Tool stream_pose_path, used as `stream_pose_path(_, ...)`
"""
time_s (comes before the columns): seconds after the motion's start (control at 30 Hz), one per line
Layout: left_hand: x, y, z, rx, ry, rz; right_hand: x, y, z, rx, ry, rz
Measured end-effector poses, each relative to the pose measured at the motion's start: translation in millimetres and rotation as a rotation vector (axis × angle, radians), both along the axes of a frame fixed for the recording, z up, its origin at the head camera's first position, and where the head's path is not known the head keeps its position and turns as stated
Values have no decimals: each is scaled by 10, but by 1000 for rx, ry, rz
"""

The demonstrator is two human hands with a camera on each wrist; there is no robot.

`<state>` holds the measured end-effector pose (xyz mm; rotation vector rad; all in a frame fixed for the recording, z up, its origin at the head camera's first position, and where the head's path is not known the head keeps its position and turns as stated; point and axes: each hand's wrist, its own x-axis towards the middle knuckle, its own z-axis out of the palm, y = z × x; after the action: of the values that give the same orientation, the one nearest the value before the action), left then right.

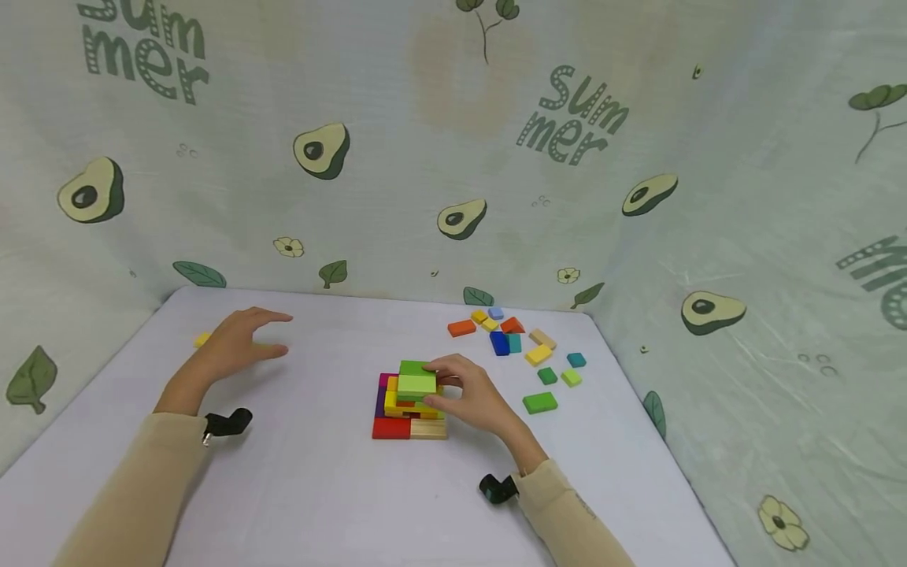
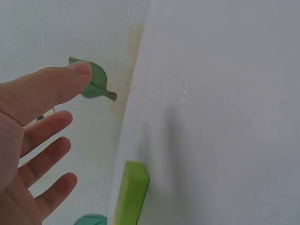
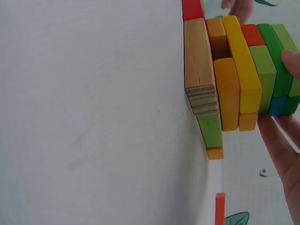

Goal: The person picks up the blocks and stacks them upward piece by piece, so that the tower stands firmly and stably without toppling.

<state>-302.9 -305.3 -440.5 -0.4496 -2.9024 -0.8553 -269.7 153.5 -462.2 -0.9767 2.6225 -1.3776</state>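
In the head view, a small stepped stack of coloured wooden blocks (image 1: 391, 428) stands mid-table. My right hand (image 1: 471, 394) reaches in from the right and pinches a light green block (image 1: 416, 384) on its top, thumb on the near side and fingers on the far side. From the right wrist, the layers show side-on: a plain wood block (image 3: 199, 56) at the base, a yellow block (image 3: 243, 65) higher up, then green ones. My left hand (image 1: 237, 342) hovers at the left, fingers spread and holding nothing. Near it lies a light green block (image 2: 132, 192).
Loose blocks lie scattered right of the stack, among them an orange block (image 1: 462, 327), a dark blue block (image 1: 499, 343) and a green block (image 1: 540, 402). At far left a yellow block (image 1: 201, 339) shows partly behind the left hand. Printed cloth walls (image 1: 397, 236) border the table.
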Motion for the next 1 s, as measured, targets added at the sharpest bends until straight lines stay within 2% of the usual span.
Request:
stream_pose_path(0.2, -46, -415, -101, -61, -48, 20, -3, -6, 3, 0, -8, 4)
stream_pose_path(0.4, -70, -593, -201, -159, -63, 2, 6, 3, -7, 0, -11, -5)
stream_pose_path(0.63, -36, -578, -189, -158, -30, -32, 11, 1, 3, 3, -8, -5)
stream_pose_path(0.73, -3, -548, -181, -144, -49, -26, 11, -2, 13, 5, -10, -3)
stream_pose_path(1.0, 61, -327, -214, -100, -50, -56, 14, -7, 31, 13, -3, 0)
